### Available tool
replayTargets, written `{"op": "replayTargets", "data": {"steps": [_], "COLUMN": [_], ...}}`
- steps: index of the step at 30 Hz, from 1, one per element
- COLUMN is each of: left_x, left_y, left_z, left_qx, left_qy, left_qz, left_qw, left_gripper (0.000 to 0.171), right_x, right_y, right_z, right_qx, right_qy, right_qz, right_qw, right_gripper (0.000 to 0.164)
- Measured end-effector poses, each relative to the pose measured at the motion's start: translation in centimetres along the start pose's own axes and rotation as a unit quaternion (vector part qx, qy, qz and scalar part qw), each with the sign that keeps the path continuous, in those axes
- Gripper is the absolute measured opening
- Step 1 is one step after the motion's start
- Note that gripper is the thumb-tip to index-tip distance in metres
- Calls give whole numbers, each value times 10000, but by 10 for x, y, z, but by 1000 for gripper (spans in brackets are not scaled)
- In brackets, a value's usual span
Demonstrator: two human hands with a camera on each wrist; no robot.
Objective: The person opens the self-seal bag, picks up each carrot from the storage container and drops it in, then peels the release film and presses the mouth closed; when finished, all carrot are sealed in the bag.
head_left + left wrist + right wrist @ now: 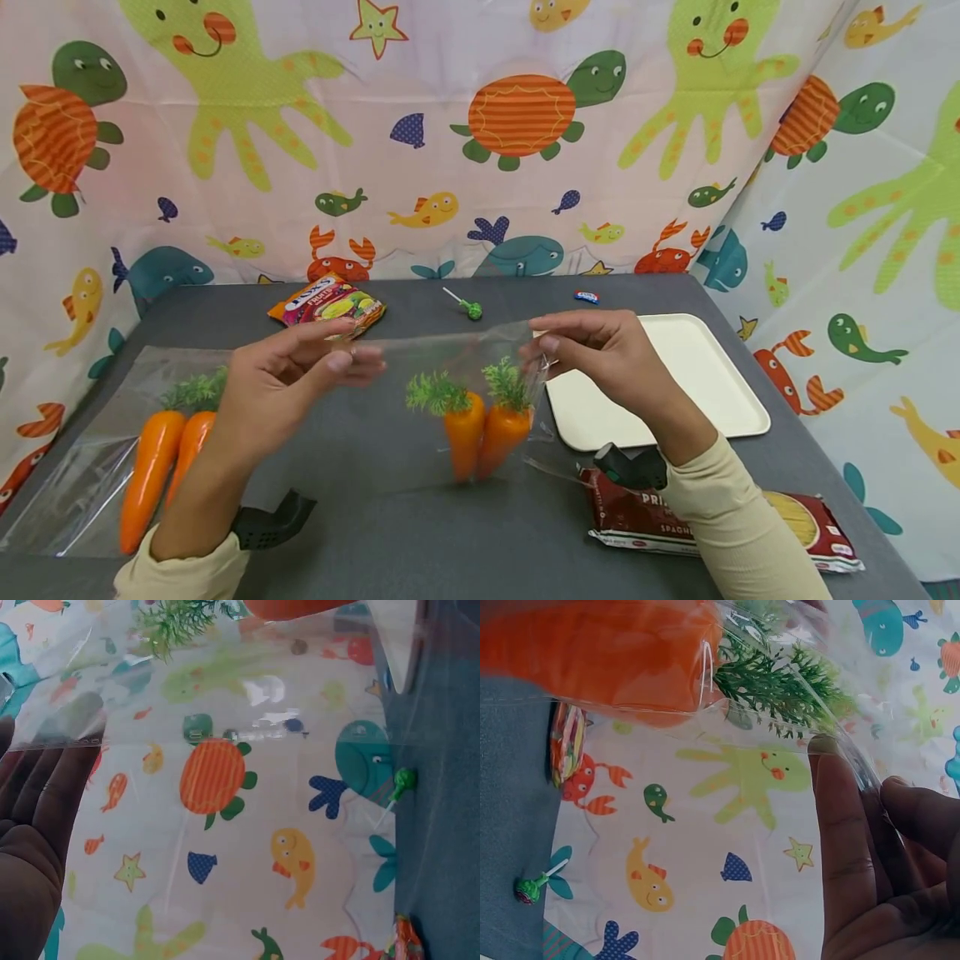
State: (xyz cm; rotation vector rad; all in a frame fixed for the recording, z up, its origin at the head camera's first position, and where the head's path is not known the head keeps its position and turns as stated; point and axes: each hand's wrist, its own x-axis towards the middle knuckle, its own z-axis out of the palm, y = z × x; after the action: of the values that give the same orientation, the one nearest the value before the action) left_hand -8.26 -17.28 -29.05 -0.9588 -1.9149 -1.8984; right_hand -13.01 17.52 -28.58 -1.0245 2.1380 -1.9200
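A clear plastic bag with two orange carrots in it is stretched between both hands. Leafy green tops show through the film. At the bag's left end, my left hand holds the edge between thumb and fingers; in the left wrist view the film's edge crosses the fingers. My right hand pinches the other end, thumb against fingers, in the right wrist view too. Left of the left forearm, a second clear bag with carrots lies on the table, partly hidden by that arm.
A Fox's fruits sweet bag, a green lollipop and a small blue-and-red wrapped item lie at the back. On the right stand a cream tray and a spaghetti pack, partly under the right forearm. A patterned curtain encloses the grey table.
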Motion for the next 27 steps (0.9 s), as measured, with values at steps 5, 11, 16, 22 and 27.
{"op": "replayTargets", "data": {"steps": [5, 11, 16, 22, 27], "left_x": [0, -2, 0, 1, 0], "left_y": [-2, -4, -5, -7, -9], "left_z": [0, -2, -2, -5, -10], "left_qx": [192, 323, 390, 90, 131], "left_qy": [213, 153, 271, 243, 251], "left_qz": [235, 133, 345, 266, 14], "left_qw": [9993, 9993, 9983, 9993, 9996], "left_gripper": [31, 41, 34, 28, 15], "right_x": [1, 2, 2, 2, 1], "right_y": [0, 0, -1, 3, 6], "right_z": [-1, -2, -4, -6, -7], "right_qx": [36, -92, -78, 13, 206], "right_qy": [-25, -82, -94, -81, -100], "right_qz": [70, 133, 138, 14, -184], "right_qw": [10000, 9998, 9998, 10000, 9996], "right_gripper": [21, 20, 21, 23, 19]}}
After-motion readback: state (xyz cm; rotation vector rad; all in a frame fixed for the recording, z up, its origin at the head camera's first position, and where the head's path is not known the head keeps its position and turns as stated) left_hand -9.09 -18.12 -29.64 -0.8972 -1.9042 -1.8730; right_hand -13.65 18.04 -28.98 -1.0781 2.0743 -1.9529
